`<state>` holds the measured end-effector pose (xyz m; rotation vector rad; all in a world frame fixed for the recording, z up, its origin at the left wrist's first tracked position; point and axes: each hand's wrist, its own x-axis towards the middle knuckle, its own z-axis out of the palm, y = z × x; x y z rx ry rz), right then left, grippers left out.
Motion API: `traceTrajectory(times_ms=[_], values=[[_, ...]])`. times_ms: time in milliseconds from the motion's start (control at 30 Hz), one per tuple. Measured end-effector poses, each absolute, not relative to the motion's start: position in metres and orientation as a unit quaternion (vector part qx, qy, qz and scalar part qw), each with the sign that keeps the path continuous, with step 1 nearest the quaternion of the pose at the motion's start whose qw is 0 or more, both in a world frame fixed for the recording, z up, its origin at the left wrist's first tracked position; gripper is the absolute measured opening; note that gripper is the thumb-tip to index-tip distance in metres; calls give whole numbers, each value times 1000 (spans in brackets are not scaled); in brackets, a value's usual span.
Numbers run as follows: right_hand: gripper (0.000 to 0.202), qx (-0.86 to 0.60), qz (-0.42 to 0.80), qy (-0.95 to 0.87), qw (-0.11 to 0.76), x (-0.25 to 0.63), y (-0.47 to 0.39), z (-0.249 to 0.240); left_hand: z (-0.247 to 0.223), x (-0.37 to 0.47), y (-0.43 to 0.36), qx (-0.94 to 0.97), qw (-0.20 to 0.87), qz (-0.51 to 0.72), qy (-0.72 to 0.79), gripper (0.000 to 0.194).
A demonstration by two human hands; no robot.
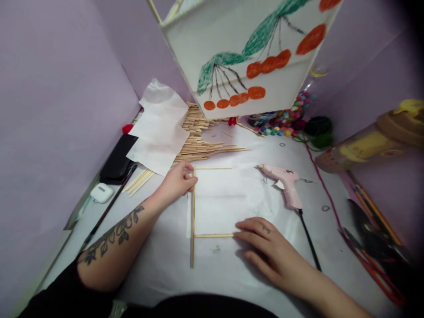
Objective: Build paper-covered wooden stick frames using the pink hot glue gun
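Note:
My left hand (180, 180) pinches the upper end of a long thin wooden stick (193, 212), which lies upright in view on the table. A shorter top stick (213, 168) runs rightward from near that upper end. Lower down, a bottom stick (213, 236) reaches from the long one to the fingertips of my right hand (260, 240). The right fingers are stretched out and rest against that stick's right end. White paper (220, 203) lies between the sticks. To the right, a pink hot glue gun (281, 180) rests on its side, its nozzle pointing left.
A panel with painted red cherries (228, 79) hangs over the back. Behind my left hand lie cut paper (162, 128) and a pile of wooden sticks (205, 148). A black case (115, 159) and earbud case (102, 193) are left; scissors (371, 269) and a bottle (367, 145) are right.

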<state>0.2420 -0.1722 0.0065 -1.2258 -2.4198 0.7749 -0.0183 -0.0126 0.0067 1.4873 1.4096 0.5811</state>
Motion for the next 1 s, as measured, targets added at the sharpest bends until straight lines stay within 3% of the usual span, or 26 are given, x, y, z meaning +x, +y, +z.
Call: traceTrajectory(times_ms=[467,800,900,1000], values=[[33,-428,266,-850,154,243,-173,3,3,-19,-4,674,377,189,606,18],[33,-434,264,-847,159,244,-172,4,12,-27,-5,636,429,214,605,16],[33,-435,269,-844,160,244,-172,5,32,-35,-5,726,398,181,530,16],[33,-437,272,-842,163,244,-173,6,47,-38,-9,839,387,50,380,23]])
